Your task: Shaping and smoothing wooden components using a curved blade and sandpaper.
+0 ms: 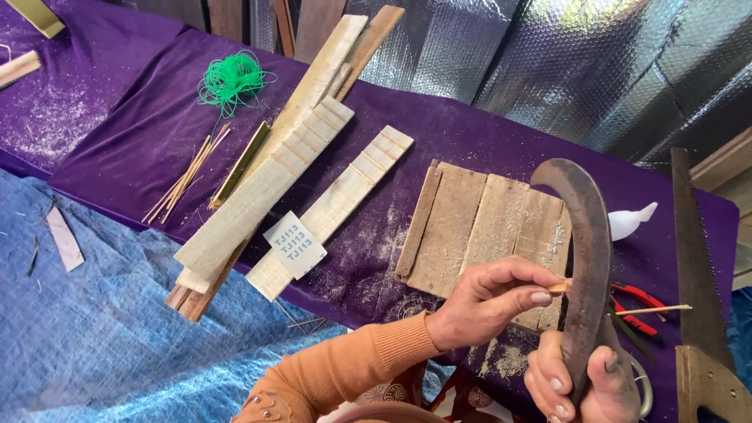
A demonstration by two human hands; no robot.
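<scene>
My right hand is closed around the handle of a rusty curved sickle-like knife, holding its blade upright. With my left hand, in an orange sleeve, I pinch one end of a thin bamboo stick between thumb and fingers. That stick lies across the blade's edge and pokes out to the right behind it. Both hands are over the near edge of a purple cloth, just in front of a small wooden board dusted with shavings.
Long notched wooden slats and a white paper label lie left of the board. A green string coil and thin sticks sit further left. A hand saw, red-handled tool and white bottle lie right. Blue tarp covers the near left.
</scene>
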